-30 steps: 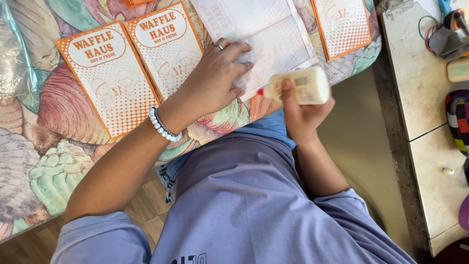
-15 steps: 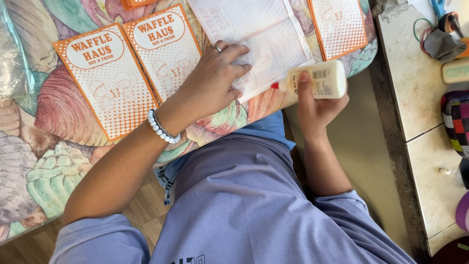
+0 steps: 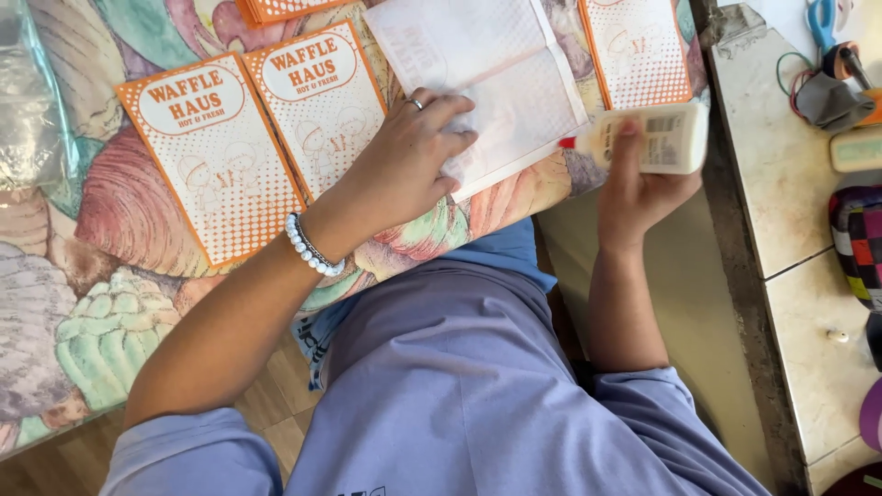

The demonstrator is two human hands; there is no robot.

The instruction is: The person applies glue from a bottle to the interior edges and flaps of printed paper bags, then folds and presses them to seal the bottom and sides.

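So the right hand (image 3: pixel 643 184) has its fingers wrapped around a white glue bottle (image 3: pixel 657 138), held sideways near the upper right of the frame with the orange tip (image 3: pixel 568 142) aimed left at the edge of the white sheet (image 3: pixel 496 83). The left hand (image 3: pixel 404 161) lies flat on that sheet, fingers spread a bit and pressing it down, not gripping anything. The sheet sits top centre on a shell-print cushion (image 3: pixel 101 276), which looks like a soft base, so I'd guess the paper could buckle or slide once the nozzle pushes on it. A hard squeeze could blob glue onto the cushion or the left fingertips right by the tip. The printed orange cards (image 3: pixel 216 156) lie just beside the sheet, so a stray drip might mark them too.
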